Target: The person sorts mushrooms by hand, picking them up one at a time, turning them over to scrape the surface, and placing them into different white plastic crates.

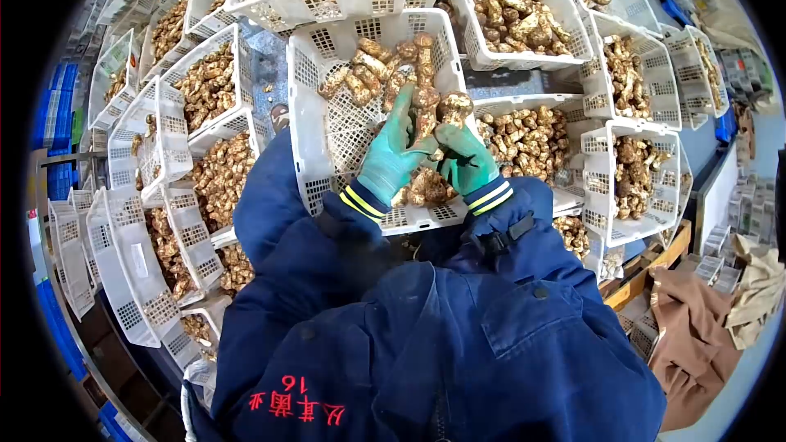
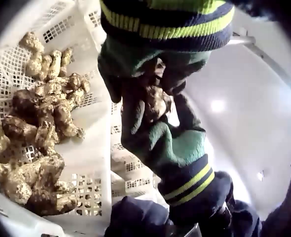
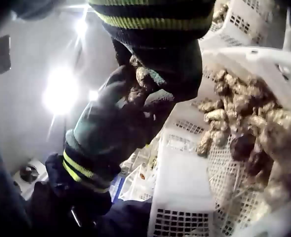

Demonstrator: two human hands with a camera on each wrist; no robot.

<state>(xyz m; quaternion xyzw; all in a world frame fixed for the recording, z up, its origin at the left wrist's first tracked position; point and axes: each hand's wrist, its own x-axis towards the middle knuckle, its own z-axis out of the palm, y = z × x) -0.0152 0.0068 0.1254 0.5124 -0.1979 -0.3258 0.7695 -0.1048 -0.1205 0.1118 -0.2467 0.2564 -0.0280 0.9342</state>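
Note:
In the head view, my green-gloved left hand (image 1: pixel 389 162) and right hand (image 1: pixel 472 162) meet over the right half of a white mesh crate (image 1: pixel 309 127). Between them is a brown-and-white mushroom, seen in the left wrist view (image 2: pixel 156 102) and in the right wrist view (image 3: pixel 144 78). Fingers of both the left hand (image 2: pixel 155 64) and the right hand (image 2: pixel 172 140) curl round it. My left index finger points away from me. Gloves cover part of the mushroom. Loose mushrooms (image 1: pixel 366 78) lie in the crate beyond and below the hands.
More white crates of mushrooms stand at the left (image 1: pixel 209 86), at the right (image 1: pixel 626 86) and beyond the middle crate (image 1: pixel 516 12). One crate (image 1: pixel 327 0) overlaps its far edge. Brown cloth (image 1: pixel 692 336) hangs at the lower right, near a wooden edge (image 1: pixel 651 266).

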